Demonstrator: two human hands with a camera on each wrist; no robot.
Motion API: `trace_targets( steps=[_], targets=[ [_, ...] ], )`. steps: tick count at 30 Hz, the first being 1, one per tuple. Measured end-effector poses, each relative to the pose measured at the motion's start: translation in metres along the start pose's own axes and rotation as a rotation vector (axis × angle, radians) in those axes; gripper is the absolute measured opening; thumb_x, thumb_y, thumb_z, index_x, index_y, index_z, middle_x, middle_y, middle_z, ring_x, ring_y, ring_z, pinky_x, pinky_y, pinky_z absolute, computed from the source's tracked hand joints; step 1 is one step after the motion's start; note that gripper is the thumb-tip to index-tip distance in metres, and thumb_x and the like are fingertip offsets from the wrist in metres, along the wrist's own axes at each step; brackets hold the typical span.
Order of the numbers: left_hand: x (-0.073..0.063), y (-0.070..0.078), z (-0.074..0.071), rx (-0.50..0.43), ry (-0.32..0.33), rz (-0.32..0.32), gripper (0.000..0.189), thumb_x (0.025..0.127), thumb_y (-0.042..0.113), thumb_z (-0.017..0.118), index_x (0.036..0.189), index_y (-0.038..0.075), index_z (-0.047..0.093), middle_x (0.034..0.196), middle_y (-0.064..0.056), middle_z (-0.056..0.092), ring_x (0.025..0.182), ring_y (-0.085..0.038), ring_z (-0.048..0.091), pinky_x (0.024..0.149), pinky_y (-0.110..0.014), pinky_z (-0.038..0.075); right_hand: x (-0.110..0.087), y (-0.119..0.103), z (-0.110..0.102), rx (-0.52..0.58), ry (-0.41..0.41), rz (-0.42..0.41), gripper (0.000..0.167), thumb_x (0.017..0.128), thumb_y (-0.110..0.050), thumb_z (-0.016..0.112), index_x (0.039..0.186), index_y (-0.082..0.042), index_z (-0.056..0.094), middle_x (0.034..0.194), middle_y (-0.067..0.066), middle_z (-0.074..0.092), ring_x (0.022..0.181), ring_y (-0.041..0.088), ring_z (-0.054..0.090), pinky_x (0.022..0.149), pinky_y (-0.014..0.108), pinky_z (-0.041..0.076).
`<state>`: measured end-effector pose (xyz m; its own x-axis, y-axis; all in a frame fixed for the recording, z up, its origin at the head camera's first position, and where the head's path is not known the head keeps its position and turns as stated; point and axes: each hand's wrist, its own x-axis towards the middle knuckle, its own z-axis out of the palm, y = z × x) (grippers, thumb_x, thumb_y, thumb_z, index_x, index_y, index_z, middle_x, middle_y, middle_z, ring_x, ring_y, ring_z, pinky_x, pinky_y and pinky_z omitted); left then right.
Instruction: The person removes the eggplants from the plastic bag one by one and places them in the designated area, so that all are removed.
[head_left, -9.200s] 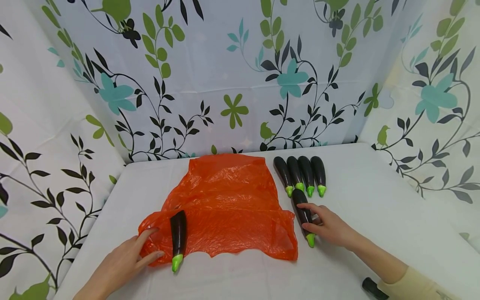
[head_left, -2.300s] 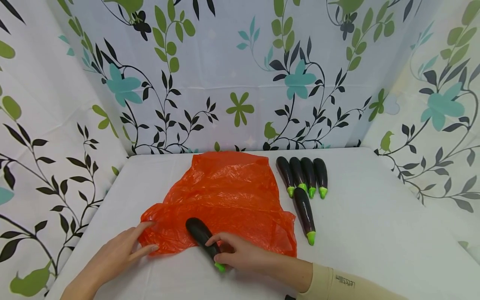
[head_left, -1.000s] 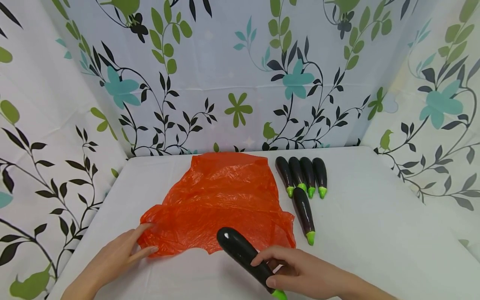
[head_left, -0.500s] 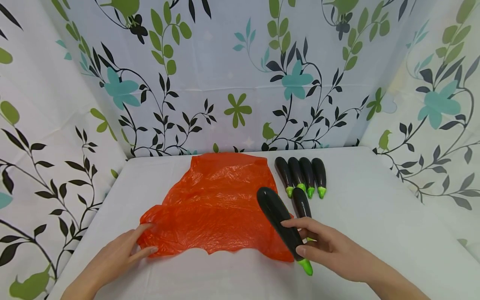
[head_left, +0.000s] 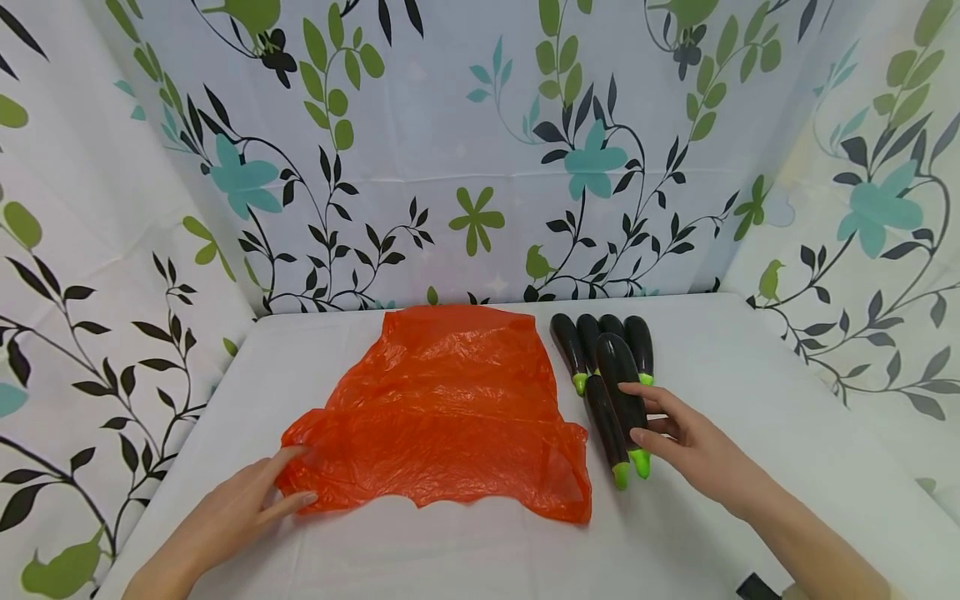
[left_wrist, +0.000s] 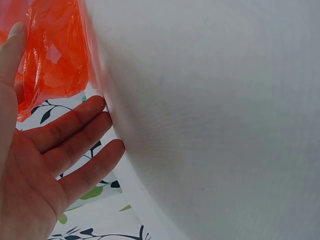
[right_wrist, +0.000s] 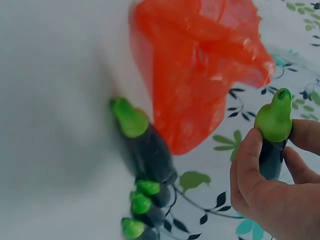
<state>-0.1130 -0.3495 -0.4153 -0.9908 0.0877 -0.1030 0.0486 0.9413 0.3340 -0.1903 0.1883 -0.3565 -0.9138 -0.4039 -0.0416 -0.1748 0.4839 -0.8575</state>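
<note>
My right hand [head_left: 697, 454] pinches a dark purple eggplant [head_left: 619, 383] with a green stem end, between thumb and fingers. This eggplant appears raised in the right wrist view, and it partly covers the row behind. Just left of it, another eggplant [head_left: 603, 421] lies on the white table. A row of several eggplants [head_left: 568, 343] lies farther back, side by side. An orange-red plastic bag [head_left: 457, 392] is spread flat in the middle. At the bag's left front corner rests my left hand [head_left: 228, 508], thumb and forefinger touching the plastic, other fingers extended [left_wrist: 80, 135].
The white-covered table [head_left: 420, 554] runs back to a leaf-patterned curtain [head_left: 390, 142], with more patterned cloth on both sides. A small black object [head_left: 756, 587] shows at the lower right, near the right sleeve.
Earlier, my right hand picked the eggplant off the bag's front area. It has since carried it right and away from me, over beside the other eggplants. My left hand has hardly moved.
</note>
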Motion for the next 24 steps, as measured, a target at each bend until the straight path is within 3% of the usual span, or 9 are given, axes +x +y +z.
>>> trace_targets(
  steps=[6,14,24],
  targets=[
    [0.0,0.001,-0.001,-0.007,-0.013,-0.016,0.078,0.083,0.061,0.066,0.14,0.011,0.046,0.104,-0.005,0.061,0.09,-0.022,0.056,0.077,-0.051,0.055,0.009,0.018,-0.008,-0.078,0.02,0.048,0.059,0.099,-0.03,0.06,0.151,-0.024,0.034,0.147,0.026,0.033,0.124,0.047,0.049,0.089,0.056,0.052],
    [0.0,0.003,-0.001,-0.003,-0.016,-0.025,0.08,0.083,0.062,0.065,0.139,0.009,0.047,0.109,-0.008,0.062,0.093,-0.025,0.058,0.08,-0.055,0.054,0.014,0.043,-0.009,-0.229,0.036,0.012,0.055,0.096,-0.024,0.064,0.146,-0.015,0.043,0.136,0.027,0.042,0.109,0.038,0.058,0.077,0.044,0.058],
    [0.001,0.003,-0.001,-0.006,-0.023,-0.027,0.079,0.082,0.062,0.065,0.139,0.009,0.048,0.114,-0.011,0.063,0.097,-0.028,0.059,0.081,-0.057,0.054,0.015,0.066,-0.003,-0.245,-0.019,0.074,0.054,0.095,-0.025,0.066,0.144,-0.014,0.044,0.13,0.028,0.046,0.101,0.031,0.062,0.076,0.043,0.058]
  ],
)
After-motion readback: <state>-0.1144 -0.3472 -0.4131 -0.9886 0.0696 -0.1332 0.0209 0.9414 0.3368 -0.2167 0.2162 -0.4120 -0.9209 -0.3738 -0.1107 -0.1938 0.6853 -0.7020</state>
